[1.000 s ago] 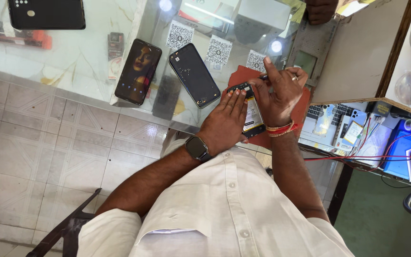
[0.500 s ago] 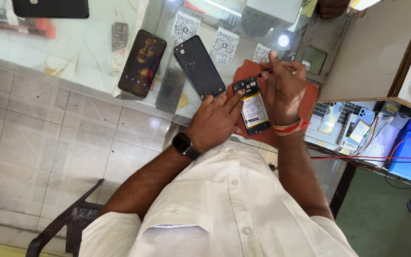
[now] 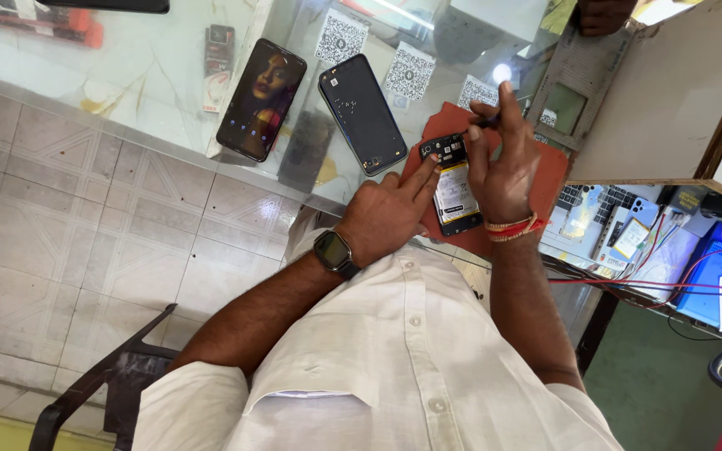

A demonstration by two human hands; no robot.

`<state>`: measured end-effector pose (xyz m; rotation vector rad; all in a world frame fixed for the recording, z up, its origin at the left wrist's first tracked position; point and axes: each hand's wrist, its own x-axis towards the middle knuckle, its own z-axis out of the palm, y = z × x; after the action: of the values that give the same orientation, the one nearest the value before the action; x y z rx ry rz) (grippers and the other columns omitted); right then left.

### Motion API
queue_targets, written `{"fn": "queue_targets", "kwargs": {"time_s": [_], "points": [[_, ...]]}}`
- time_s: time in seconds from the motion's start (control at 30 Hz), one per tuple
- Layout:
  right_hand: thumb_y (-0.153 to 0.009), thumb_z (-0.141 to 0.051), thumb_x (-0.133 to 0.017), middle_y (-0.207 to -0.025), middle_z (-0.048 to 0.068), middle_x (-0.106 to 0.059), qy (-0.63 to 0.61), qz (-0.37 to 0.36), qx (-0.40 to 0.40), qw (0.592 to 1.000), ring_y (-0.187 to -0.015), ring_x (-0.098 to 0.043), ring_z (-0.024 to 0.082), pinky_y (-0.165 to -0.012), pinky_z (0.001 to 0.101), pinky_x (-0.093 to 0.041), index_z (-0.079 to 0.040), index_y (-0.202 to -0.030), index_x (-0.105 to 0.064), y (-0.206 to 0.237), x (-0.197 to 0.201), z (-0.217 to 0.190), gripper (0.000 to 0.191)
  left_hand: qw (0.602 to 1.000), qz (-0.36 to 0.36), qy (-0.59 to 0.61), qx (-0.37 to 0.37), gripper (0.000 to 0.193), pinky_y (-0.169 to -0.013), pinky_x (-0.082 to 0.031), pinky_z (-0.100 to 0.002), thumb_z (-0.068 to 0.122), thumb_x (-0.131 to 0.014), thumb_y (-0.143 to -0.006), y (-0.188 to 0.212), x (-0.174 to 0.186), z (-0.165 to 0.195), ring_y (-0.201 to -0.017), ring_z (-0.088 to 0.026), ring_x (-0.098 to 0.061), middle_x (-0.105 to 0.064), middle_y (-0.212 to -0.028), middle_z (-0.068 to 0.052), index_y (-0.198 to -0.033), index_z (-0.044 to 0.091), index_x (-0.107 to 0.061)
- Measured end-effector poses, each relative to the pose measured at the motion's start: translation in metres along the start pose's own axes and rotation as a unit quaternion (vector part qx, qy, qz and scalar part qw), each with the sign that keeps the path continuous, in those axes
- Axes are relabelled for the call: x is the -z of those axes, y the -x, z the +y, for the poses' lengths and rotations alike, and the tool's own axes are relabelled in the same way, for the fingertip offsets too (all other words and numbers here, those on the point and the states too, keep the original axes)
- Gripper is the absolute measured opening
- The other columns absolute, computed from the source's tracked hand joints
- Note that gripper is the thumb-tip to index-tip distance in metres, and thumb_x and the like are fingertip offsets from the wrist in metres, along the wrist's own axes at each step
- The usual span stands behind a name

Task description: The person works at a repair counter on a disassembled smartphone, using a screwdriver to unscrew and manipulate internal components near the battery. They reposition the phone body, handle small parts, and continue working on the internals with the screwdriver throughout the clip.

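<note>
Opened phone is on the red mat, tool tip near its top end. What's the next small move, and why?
Probably keep the left hand pinning the opened phone on the red mat while the right hand works the thin tool at the top edge; the fingers already brace it there.

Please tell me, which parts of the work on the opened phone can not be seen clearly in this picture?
- Thin dark tool in the right hand: its tip is too small to identify, head view.
- Opened black phone with white battery: its right edge is hidden by the right hand.
- Left hand: fingertips touch the phone; the grip underneath is hidden.
- Red rectangular mat: partly covered by both hands.
</note>
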<state>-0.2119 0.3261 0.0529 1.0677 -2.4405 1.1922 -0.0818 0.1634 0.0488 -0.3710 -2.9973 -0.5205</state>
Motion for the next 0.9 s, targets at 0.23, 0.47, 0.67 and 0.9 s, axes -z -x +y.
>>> {"fn": "queue_targets", "kwargs": {"time_s": [0.23, 0.47, 0.67, 0.9], "points": [[-0.099, -0.007, -0.086, -0.086, 0.004, -0.075, 0.138, 0.072, 0.087, 0.984, -0.082, -0.064, 0.016, -0.09, 0.043, -0.045, -0.008, -0.151, -0.046, 0.007, -0.005, 0.013, 0.065, 0.998, 0.052, 0.031, -0.013, 0.086, -0.063, -0.058, -0.036, 0.052, -0.08, -0.074, 0.004, -0.012, -0.012, -0.082, -0.023, -0.066, -0.051, -0.154, -0.013, -0.142, 0.003, -0.058], [-0.104, -0.004, -0.08, -0.1, 0.006, -0.079, 0.114, 0.062, 0.088, 0.988, -0.1, -0.069, 0.02, -0.092, 0.0352, -0.047, -0.013, -0.153, -0.05, 0.008, -0.009, 0.011, 0.058, 0.994, 0.091, -0.016, -0.054, 0.076, -0.059, -0.059, -0.036, 0.056, -0.074, -0.085, 0.004, -0.028, -0.02, -0.081, -0.024, -0.068, -0.056, -0.148, -0.017, -0.137, 0.002, -0.062], [-0.113, 0.001, -0.063, -0.12, 0.01, -0.076, 0.046, 0.038, 0.046, 0.997, -0.103, -0.07, 0.018, -0.099, 0.0346, -0.048, -0.007, -0.161, -0.043, 0.007, -0.003, -0.002, 0.053, 0.995, 0.088, -0.026, -0.046, 0.078, -0.057, -0.06, -0.038, 0.058, -0.069, -0.087, 0.002, -0.028, -0.021, -0.08, -0.025, -0.07, -0.052, -0.15, -0.022, -0.141, 0.003, -0.057], [-0.108, 0.003, -0.07, -0.106, 0.009, -0.079, 0.1, 0.036, 0.084, 0.991, -0.099, -0.067, 0.02, -0.096, 0.0389, -0.046, -0.012, -0.154, -0.048, 0.006, -0.002, -0.001, 0.053, 0.997, 0.064, -0.02, -0.036, 0.076, -0.059, -0.06, -0.038, 0.06, -0.067, -0.091, 0.002, -0.023, -0.019, -0.082, -0.026, -0.071, -0.049, -0.152, -0.026, -0.141, 0.003, -0.056]]}}
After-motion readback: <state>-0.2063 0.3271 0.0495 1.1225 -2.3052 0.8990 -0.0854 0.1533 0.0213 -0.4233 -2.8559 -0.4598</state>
